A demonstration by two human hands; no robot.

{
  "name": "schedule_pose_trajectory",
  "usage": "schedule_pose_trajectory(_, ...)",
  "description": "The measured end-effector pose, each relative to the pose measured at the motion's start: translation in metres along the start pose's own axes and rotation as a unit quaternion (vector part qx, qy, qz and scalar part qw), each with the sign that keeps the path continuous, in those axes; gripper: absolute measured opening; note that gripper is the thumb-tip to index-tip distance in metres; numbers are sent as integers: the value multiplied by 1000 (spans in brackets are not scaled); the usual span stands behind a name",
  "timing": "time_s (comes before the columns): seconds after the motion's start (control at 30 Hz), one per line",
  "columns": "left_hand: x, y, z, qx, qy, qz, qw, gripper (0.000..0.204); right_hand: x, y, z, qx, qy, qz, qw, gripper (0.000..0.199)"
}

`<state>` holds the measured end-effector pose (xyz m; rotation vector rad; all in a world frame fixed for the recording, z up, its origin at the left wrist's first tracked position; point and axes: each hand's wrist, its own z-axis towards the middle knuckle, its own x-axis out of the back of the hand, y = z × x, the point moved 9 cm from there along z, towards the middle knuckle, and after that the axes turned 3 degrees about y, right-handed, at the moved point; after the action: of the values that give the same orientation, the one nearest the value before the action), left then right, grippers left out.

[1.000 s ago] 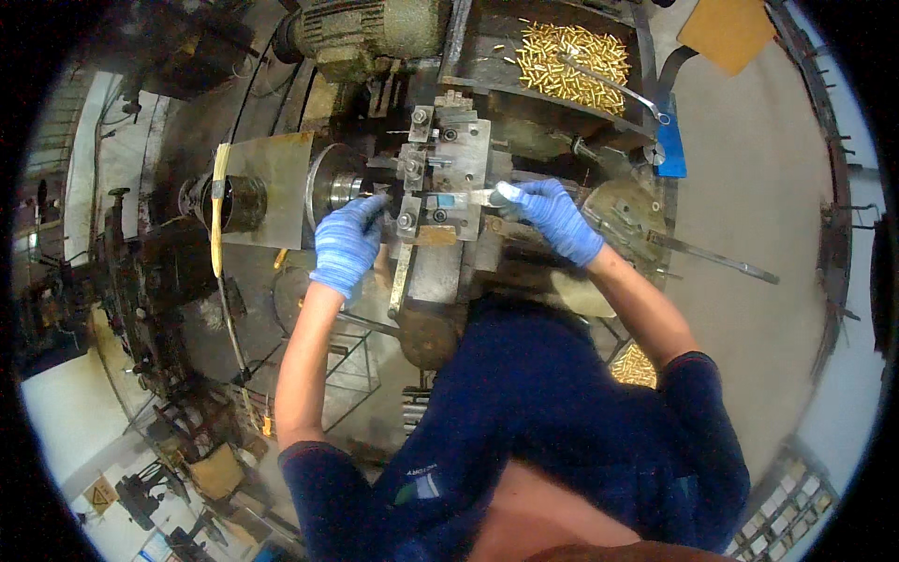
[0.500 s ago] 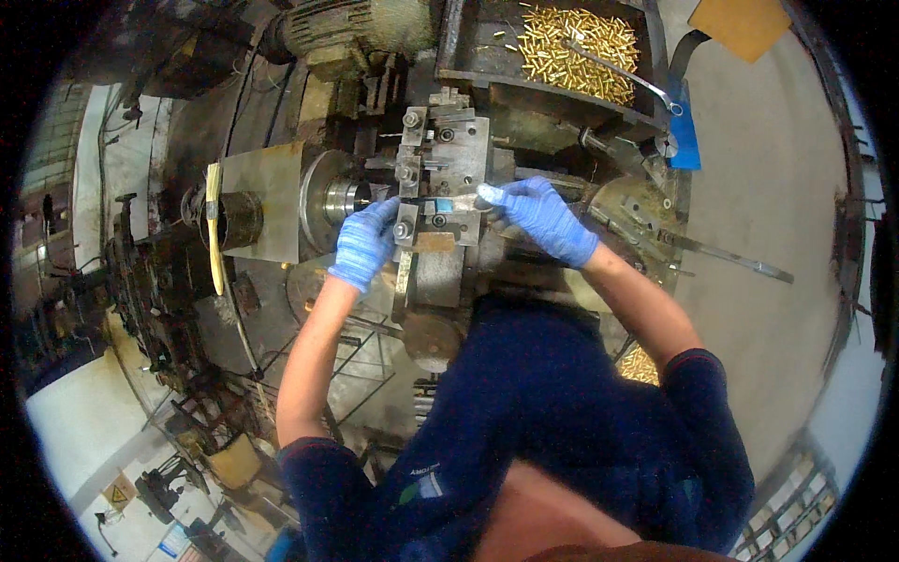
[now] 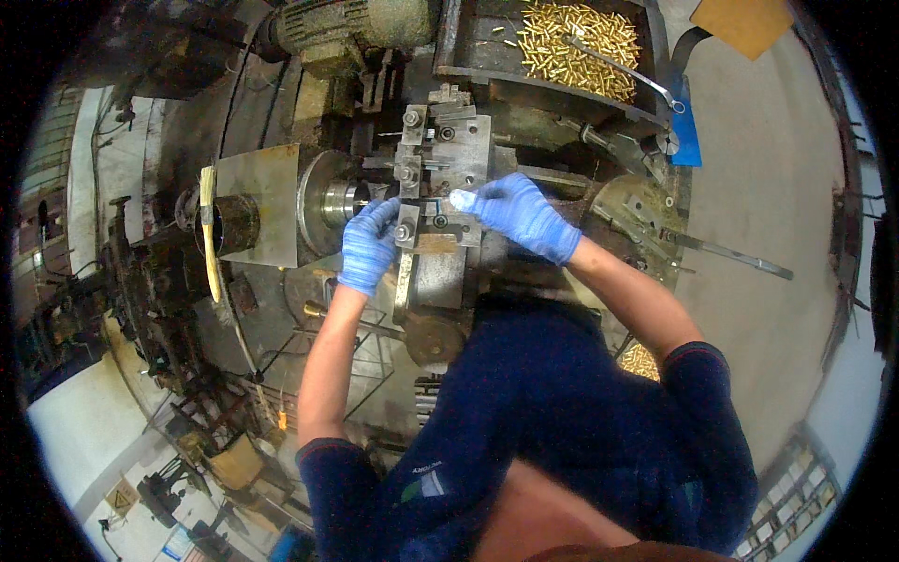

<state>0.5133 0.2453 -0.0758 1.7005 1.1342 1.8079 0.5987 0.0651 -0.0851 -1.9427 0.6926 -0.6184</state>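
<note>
My gloved left hand (image 3: pixel 368 245) is at the left side of the steel tool block (image 3: pixel 454 173), in the gap beside the lathe chuck (image 3: pixel 339 202). Its fingers are bent and pressed together at the block's edge; whatever they grip is hidden. From the other side my gloved right hand (image 3: pixel 526 220) reaches over the block, most fingers curled, a whitish fingertip pressed on its top. Beside that fingertip a small light-blue patch (image 3: pixel 433 206) shows in a slot. Three clamps with bolts, among them the nearest clamp (image 3: pixel 405 229), line the block's left edge.
Behind the block, a dark metal tray (image 3: pixel 473 61) holds a heap of small brass pieces (image 3: pixel 571 47), with a wrench (image 3: pixel 637 73) lying across them. A brush (image 3: pixel 208 234) rests at the left by a metal guard plate (image 3: pixel 267 206). A bar handle (image 3: pixel 735 255) juts out at the right.
My right hand has slid left along the block, and its fingertip now covers part of the blue patch. My left forearm has swung slightly to the right; the left fingers stay at the block's edge.
</note>
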Motion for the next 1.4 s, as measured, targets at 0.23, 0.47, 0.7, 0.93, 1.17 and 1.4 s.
schedule_pose_trajectory(0.23,-2,-9,-3,-6,24,-81,996,32,-5,-6,7,21,9,-109,994,60)
schedule_pose_trajectory(0.47,-1,-2,-2,-53,38,-74,995,32,-2,-7,4,-3,11,-93,996,55)
schedule_pose_trajectory(0.7,-4,-9,-3,-24,29,-91,995,27,0,-25,-2,-8,-1,-120,993,45)
schedule_pose_trajectory(0.93,34,13,-16,0,90,-90,992,26,26,-8,-20,19,33,31,999,40)
schedule_pose_trajectory(1.17,33,39,-18,51,21,90,994,45,3,-32,-25,18,-12,226,974,42)
schedule_pose_trajectory(1.4,-1,90,-2,-4,11,409,912,58,22,-17,-23,-5,6,367,930,39)
